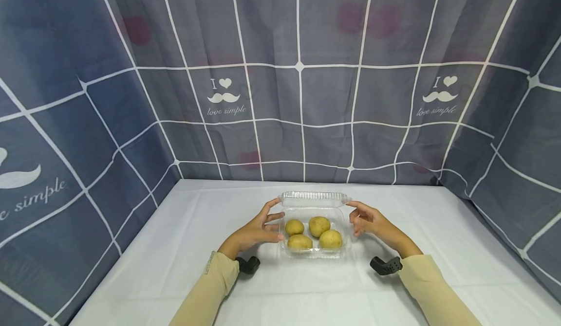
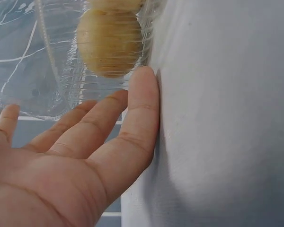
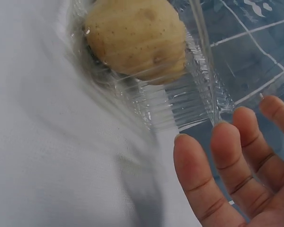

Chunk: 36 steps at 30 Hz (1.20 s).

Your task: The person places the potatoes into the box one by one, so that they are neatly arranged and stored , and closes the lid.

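A clear plastic clamshell box (image 1: 315,254) stands on the white table with its ridged lid (image 1: 313,200) raised at the back. Inside lie several yellow potatoes (image 1: 319,226). On the box's left side, my left hand (image 1: 258,231) has its fingers spread; the index finger reaches the lid's left corner and the thumb lies at the side wall. Opposite it, my right hand (image 1: 370,221) points its index finger to the lid's right corner, other fingers loosely bent. In the right wrist view, these fingertips (image 3: 226,142) are close beside the wall, near one potato (image 3: 137,38).
A white cloth covers the table (image 1: 188,262). Dark blue-grey checked curtains (image 1: 271,92) with white lines close off the back and both sides. Black devices sit at the left wrist (image 1: 248,265) and right wrist (image 1: 385,266), below beige sleeves.
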Each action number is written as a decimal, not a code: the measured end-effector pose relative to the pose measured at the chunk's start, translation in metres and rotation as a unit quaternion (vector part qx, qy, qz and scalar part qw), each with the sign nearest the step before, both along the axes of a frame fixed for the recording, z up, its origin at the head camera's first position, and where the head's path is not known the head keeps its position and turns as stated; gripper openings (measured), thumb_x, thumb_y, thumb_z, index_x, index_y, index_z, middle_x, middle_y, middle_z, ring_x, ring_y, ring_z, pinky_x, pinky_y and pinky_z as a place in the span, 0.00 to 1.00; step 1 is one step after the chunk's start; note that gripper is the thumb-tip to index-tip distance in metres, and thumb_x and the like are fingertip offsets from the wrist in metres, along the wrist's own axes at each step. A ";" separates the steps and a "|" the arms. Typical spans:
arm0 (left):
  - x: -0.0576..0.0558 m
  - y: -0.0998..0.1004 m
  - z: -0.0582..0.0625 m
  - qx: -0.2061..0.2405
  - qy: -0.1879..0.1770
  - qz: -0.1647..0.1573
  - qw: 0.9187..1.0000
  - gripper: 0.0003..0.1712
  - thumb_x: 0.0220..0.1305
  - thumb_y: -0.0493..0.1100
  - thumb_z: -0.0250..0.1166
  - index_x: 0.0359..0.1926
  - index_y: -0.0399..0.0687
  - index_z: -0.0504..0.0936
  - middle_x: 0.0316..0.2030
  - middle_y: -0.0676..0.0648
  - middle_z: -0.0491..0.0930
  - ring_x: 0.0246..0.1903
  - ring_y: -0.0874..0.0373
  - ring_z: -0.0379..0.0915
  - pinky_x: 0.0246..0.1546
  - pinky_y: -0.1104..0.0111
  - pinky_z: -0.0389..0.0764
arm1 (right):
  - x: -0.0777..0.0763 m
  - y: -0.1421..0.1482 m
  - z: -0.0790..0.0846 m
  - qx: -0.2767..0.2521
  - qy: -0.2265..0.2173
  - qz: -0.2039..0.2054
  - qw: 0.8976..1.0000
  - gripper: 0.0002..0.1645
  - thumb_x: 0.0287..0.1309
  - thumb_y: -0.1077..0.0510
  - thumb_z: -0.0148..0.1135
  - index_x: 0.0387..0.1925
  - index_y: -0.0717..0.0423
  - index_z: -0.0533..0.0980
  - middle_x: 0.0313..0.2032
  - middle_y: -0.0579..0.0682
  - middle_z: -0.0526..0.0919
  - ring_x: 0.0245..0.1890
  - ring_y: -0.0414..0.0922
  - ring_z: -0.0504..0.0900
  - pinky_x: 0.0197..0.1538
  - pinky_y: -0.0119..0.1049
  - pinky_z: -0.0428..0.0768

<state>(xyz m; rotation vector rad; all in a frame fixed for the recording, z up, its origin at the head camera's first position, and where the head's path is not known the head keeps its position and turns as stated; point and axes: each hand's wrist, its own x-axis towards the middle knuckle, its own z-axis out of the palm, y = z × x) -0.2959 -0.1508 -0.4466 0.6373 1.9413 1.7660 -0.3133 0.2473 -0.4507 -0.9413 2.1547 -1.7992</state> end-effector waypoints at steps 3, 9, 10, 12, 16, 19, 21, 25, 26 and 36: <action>0.000 -0.001 0.000 0.003 -0.003 -0.005 1.000 0.59 0.72 0.36 0.71 0.87 0.51 0.38 0.83 0.25 0.46 0.79 0.21 0.47 0.69 0.45 0.76 | 0.002 0.000 0.001 -0.002 -0.004 0.012 1.000 0.34 0.77 0.66 0.51 0.75 0.81 0.55 0.46 0.57 0.75 0.39 0.41 0.82 0.44 0.39 0.89; 0.001 -0.002 -0.002 0.027 -0.017 -0.016 0.999 0.44 0.81 0.44 0.58 0.85 0.48 0.42 0.83 0.26 0.41 0.80 0.23 0.46 0.69 0.41 0.76 | 0.008 0.000 0.005 0.008 0.002 0.025 1.000 0.42 0.88 0.45 0.45 0.76 0.81 0.54 0.49 0.58 0.73 0.40 0.41 0.81 0.45 0.42 0.89; 0.001 -0.002 -0.002 0.032 -0.019 -0.015 0.999 0.43 0.81 0.45 0.55 0.84 0.47 0.42 0.84 0.26 0.41 0.80 0.23 0.45 0.69 0.40 0.75 | 0.010 0.000 0.006 0.012 0.001 0.025 1.000 0.44 0.88 0.42 0.43 0.77 0.79 0.54 0.50 0.58 0.72 0.41 0.42 0.81 0.45 0.43 0.90; 0.001 -0.002 -0.004 0.038 -0.023 -0.014 0.999 0.41 0.81 0.48 0.52 0.84 0.46 0.43 0.84 0.27 0.40 0.81 0.23 0.44 0.68 0.39 0.75 | 0.012 0.000 0.007 0.018 -0.002 0.027 0.999 0.45 0.87 0.40 0.42 0.78 0.78 0.54 0.52 0.60 0.72 0.42 0.43 0.81 0.46 0.45 0.90; 0.003 -0.002 -0.004 0.041 -0.027 -0.010 0.999 0.42 0.81 0.56 0.49 0.82 0.44 0.44 0.84 0.26 0.39 0.81 0.22 0.44 0.67 0.40 0.77 | 0.014 0.001 0.007 0.023 -0.016 0.032 0.999 0.46 0.87 0.39 0.42 0.79 0.77 0.52 0.56 0.68 0.72 0.44 0.44 0.83 0.47 0.48 0.91; 0.004 -0.002 -0.002 0.034 -0.028 -0.008 0.999 0.42 0.81 0.59 0.47 0.82 0.43 0.44 0.84 0.26 0.38 0.80 0.22 0.46 0.66 0.41 0.78 | 0.014 0.000 0.007 0.024 -0.024 0.034 0.999 0.44 0.87 0.39 0.41 0.79 0.75 0.53 0.58 0.75 0.72 0.44 0.45 0.84 0.47 0.49 0.91; 0.005 -0.001 -0.002 0.031 -0.030 -0.004 0.999 0.42 0.81 0.60 0.47 0.82 0.44 0.45 0.84 0.27 0.38 0.79 0.22 0.49 0.64 0.42 0.79 | 0.016 -0.001 0.008 0.024 -0.029 0.034 0.999 0.42 0.88 0.41 0.41 0.79 0.73 0.53 0.59 0.75 0.72 0.44 0.46 0.84 0.47 0.49 0.91; 0.005 -0.001 -0.003 0.019 -0.035 0.002 0.999 0.42 0.82 0.61 0.47 0.82 0.44 0.46 0.84 0.27 0.38 0.78 0.23 0.54 0.62 0.46 0.82 | 0.018 -0.004 0.008 0.024 -0.039 0.030 0.999 0.37 0.88 0.46 0.43 0.78 0.72 0.54 0.58 0.72 0.74 0.43 0.47 0.84 0.47 0.47 0.91; 0.005 -0.001 -0.003 0.017 -0.035 0.002 0.999 0.41 0.82 0.61 0.47 0.82 0.44 0.46 0.84 0.27 0.38 0.78 0.24 0.56 0.62 0.46 0.82 | 0.018 -0.005 0.008 0.025 -0.041 0.028 0.998 0.37 0.87 0.47 0.44 0.78 0.72 0.54 0.58 0.72 0.74 0.43 0.47 0.84 0.47 0.47 0.90; 0.006 0.002 -0.003 -0.013 -0.028 0.025 0.999 0.37 0.82 0.56 0.52 0.79 0.44 0.51 0.83 0.29 0.42 0.77 0.23 0.56 0.61 0.45 0.83 | 0.020 -0.007 0.006 0.043 -0.053 0.004 0.998 0.35 0.83 0.55 0.49 0.77 0.74 0.54 0.57 0.74 0.76 0.40 0.46 0.85 0.45 0.45 0.91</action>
